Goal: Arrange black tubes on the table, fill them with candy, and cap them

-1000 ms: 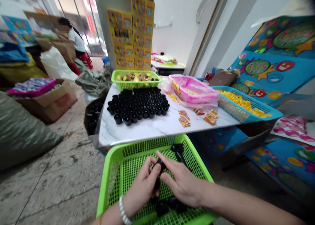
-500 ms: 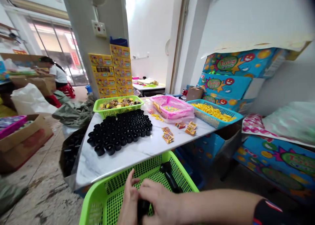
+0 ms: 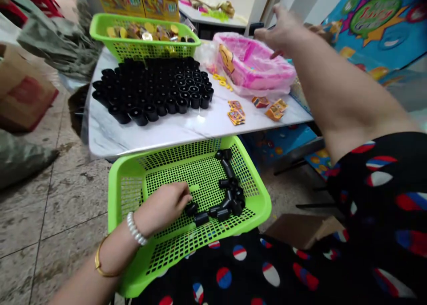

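My left hand [image 3: 168,202], with a white beaded bracelet and a gold bangle at the wrist, is inside a green plastic basket [image 3: 115,207]. Its fingers are curled, with a black plastic piece [image 3: 191,208] at the fingertips; part of the grip is hidden. Several other black tube-shaped pieces [image 3: 228,200] lie along the basket's right and near sides. My right hand [image 3: 282,31] reaches out over a pink basket [image 3: 263,75] lined with clear plastic. Its fingers are spread and nothing shows in them.
Rows of black cups [image 3: 156,89] cover the left of the marble-patterned table [image 3: 160,136]. Behind them stands a green basket [image 3: 147,49] of yellow-topped pieces. Small printed packets [image 3: 236,113] and yellow rings [image 3: 222,80] lie near the pink basket. Blue cartons [image 3: 376,24] are stacked at right.
My hands were together over the green basket and have come apart. The right has reached forward to the pink basket; the left is lower in the green one. The view has tilted down.
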`<state>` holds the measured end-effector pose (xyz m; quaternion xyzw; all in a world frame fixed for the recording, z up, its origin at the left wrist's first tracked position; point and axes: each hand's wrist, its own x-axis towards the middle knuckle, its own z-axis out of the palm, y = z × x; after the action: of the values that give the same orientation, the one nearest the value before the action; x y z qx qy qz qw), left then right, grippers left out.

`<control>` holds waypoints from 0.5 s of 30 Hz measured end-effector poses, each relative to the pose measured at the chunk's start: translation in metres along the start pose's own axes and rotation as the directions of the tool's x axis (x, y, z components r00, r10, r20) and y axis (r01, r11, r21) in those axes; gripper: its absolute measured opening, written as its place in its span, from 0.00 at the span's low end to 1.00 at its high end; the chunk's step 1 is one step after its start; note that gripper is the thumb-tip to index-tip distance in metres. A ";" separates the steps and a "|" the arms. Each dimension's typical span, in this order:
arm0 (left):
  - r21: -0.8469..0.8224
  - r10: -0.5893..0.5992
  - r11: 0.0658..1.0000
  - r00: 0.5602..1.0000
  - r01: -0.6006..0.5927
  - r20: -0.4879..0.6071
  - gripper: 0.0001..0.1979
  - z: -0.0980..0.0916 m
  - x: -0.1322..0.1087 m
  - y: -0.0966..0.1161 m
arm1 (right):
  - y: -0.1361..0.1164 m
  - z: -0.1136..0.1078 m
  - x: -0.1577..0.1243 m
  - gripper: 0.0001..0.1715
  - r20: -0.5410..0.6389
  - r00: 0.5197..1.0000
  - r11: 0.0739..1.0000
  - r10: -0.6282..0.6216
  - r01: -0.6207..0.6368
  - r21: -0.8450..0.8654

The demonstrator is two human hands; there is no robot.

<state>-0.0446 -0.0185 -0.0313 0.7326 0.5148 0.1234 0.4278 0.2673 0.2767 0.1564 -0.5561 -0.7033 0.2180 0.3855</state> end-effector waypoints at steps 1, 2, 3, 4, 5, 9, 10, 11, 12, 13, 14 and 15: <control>0.010 -0.001 1.000 1.000 0.001 0.027 0.11 0.003 -0.001 -0.002 | 0.001 -0.001 -0.001 0.08 -0.072 0.996 0.997 -0.048 0.043 -0.064; 0.027 -0.005 1.000 0.999 0.003 0.054 0.12 0.006 -0.001 -0.003 | -0.001 0.002 -0.010 0.07 -0.136 0.983 0.985 -0.122 0.104 -0.137; 0.050 -0.011 0.999 0.997 0.007 0.079 0.13 0.008 -0.001 -0.004 | -0.005 0.009 -0.025 0.08 -0.166 0.961 0.960 -0.220 0.183 -0.211; 0.077 -0.017 0.997 0.995 0.010 0.099 0.14 0.011 -0.002 -0.005 | -0.010 0.019 -0.047 0.11 -0.131 0.943 0.929 -0.306 0.266 -0.256; 0.102 -0.023 0.995 0.993 0.012 0.113 0.13 0.014 -0.002 -0.006 | -0.016 0.032 -0.074 0.16 -0.036 0.938 0.893 -0.345 0.316 -0.321; 0.120 -0.013 0.993 0.993 -0.002 0.122 0.07 0.021 0.000 -0.008 | -0.027 0.088 -0.196 0.14 0.543 0.773 0.809 -0.329 0.527 -0.261; 0.121 -0.002 0.993 0.993 -0.012 0.116 0.06 0.021 0.001 -0.007 | -0.024 0.101 -0.222 0.11 0.668 0.683 0.791 -0.296 0.567 -0.230; 0.115 0.013 0.993 0.995 -0.025 0.104 0.08 0.019 0.001 -0.005 | -0.020 0.111 -0.244 0.09 0.763 0.590 0.760 -0.264 0.615 -0.212; 0.092 0.027 0.995 0.996 -0.035 0.084 0.10 0.017 0.001 -0.003 | -0.014 0.118 -0.261 0.09 0.839 0.490 0.719 -0.236 0.669 -0.188; 0.040 0.033 0.999 0.998 -0.036 0.060 0.11 0.014 0.001 0.000 | -0.009 0.124 -0.273 0.08 0.884 0.415 0.693 -0.213 0.702 -0.163; -0.049 0.023 0.999 0.999 -0.021 0.040 0.13 0.010 0.001 0.002 | -0.004 0.127 -0.281 0.07 0.909 0.368 0.670 -0.197 0.727 -0.149; -0.167 -0.005 0.986 1.000 0.010 0.029 0.14 0.007 0.001 0.005 | -0.001 0.127 -0.286 0.06 0.921 0.339 0.659 -0.191 0.740 -0.135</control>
<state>-0.0370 -0.0215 -0.0319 0.6941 0.4991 0.1539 0.4953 0.1906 0.0198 -0.0060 -0.2159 -0.9586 0.1251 -0.1375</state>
